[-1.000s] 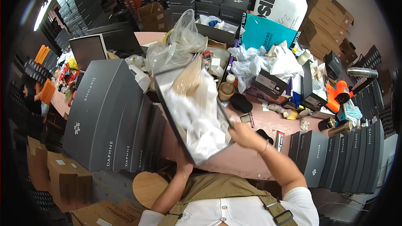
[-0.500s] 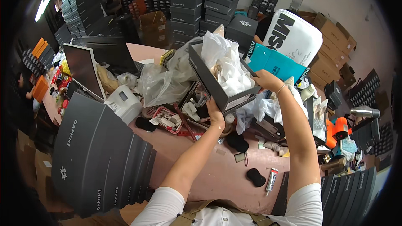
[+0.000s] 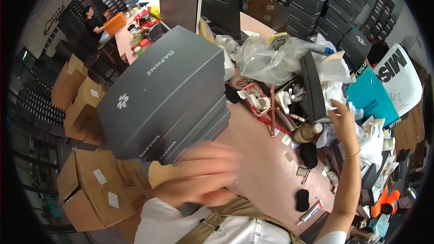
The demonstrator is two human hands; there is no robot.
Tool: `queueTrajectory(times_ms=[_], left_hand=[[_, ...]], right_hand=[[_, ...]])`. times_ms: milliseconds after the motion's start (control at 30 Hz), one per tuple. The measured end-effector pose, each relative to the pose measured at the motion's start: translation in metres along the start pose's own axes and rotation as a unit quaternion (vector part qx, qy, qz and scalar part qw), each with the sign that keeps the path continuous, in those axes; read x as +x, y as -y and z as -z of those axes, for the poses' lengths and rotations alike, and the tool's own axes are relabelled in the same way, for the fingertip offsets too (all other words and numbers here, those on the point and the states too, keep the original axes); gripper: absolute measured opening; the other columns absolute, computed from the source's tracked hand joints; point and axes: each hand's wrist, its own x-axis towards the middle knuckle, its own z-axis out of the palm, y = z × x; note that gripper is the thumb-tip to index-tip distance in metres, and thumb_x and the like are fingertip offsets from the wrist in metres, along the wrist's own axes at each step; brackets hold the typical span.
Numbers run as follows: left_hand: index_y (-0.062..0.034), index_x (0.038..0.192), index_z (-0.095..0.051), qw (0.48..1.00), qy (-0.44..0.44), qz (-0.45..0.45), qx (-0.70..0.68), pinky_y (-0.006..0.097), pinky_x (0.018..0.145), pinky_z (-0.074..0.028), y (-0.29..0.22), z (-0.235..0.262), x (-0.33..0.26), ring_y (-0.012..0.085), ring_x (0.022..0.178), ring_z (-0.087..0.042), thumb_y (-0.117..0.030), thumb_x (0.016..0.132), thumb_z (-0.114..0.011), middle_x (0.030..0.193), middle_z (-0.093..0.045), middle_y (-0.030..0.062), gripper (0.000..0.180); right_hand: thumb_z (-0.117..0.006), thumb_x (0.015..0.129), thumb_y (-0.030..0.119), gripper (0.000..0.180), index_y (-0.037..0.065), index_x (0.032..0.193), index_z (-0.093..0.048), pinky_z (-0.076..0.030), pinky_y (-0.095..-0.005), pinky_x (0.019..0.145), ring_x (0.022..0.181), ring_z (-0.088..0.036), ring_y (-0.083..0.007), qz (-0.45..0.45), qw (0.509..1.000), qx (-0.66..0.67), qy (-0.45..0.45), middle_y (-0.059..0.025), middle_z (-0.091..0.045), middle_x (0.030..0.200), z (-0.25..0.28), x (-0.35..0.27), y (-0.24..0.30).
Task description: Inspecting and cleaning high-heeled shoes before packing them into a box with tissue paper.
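The dark open box is steadied on the cluttered table by the right hand, its fingers spread against the tissue paper. The left hand (blurred, so its grip cannot be told) is held near the chest; a firmer two-handed hold on the box seems called for next.

Stockroom or packing warehouse: tall stacks of flat dark grey cardboard boxes lining the walls, brown corrugated shipping cartons on the floor, cluttered pink worktable heaped with clear plastic bags.

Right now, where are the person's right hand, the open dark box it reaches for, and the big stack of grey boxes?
right hand [image 3: 344, 124], head view, on the back of the hand.
open dark box [image 3: 313, 86], head view, on its side wall.
stack of grey boxes [image 3: 167, 90], head view, on the top lid.
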Motion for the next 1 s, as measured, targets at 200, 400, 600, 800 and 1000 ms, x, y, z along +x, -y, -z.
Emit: queueTrajectory(times_ms=[200,400,600,800,1000], left_hand=[[0.0034,0.127,-0.049,0.779,0.016,0.408,0.476,0.030,0.098,-0.037,-0.006,0.217,0.005,0.0202,0.113,-0.053,-0.024,0.096,-0.046,0.125,-0.056,0.0119,0.042],[0.0068,0.129,-0.044,0.848,0.054,0.523,0.071,0.031,0.098,-0.037,0.001,0.210,-0.042,0.0186,0.111,-0.051,-0.014,0.085,-0.062,0.125,-0.052,0.0119,0.052],[0.0059,0.131,-0.042,0.871,0.141,0.455,0.122,0.035,0.092,-0.044,-0.086,0.034,-0.090,0.0228,0.109,-0.053,-0.006,0.073,-0.072,0.120,-0.051,0.0163,0.067],[0.0052,0.118,-0.053,0.535,0.105,0.742,-0.391,0.029,0.084,-0.047,0.004,-0.114,-0.256,0.0181,0.106,-0.053,-0.023,0.084,-0.069,0.112,-0.058,0.0132,0.047],[0.0015,0.108,-0.057,0.454,0.122,0.745,-0.474,0.035,0.087,-0.045,0.031,-0.174,-0.253,0.0179,0.101,-0.053,-0.035,0.087,-0.065,0.110,-0.057,0.0105,0.043]], right_hand=[[-0.065,0.086,0.020,0.058,0.001,0.135,-0.040,-0.049,-0.0343,0.081,0.097,-0.062,-0.0242,0.171,0.909,0.324,0.197,-0.0190,-0.056,0.121,-0.099,-0.077,0.125],[-0.054,0.090,0.048,0.092,0.002,0.147,0.003,-0.026,-0.0339,0.107,0.132,-0.031,-0.0283,0.081,0.772,0.569,0.272,-0.0222,-0.009,0.151,-0.150,-0.101,0.200],[-0.057,0.088,0.044,0.094,0.004,0.147,0.004,-0.008,-0.0409,0.113,0.141,-0.004,-0.0313,0.002,0.750,0.625,0.219,-0.0198,-0.002,0.153,-0.144,-0.198,0.090],[-0.066,0.084,0.033,0.072,-0.003,0.137,-0.034,-0.043,-0.0358,0.092,0.113,-0.049,-0.0229,-0.402,0.751,0.512,0.110,-0.0172,-0.049,0.127,-0.191,-0.343,-0.036],[-0.064,0.087,0.037,0.040,0.000,0.100,-0.056,-0.050,-0.0314,0.080,0.090,-0.057,-0.0149,-0.446,0.745,0.483,0.116,-0.0065,-0.058,0.096,-0.158,-0.350,-0.066]])
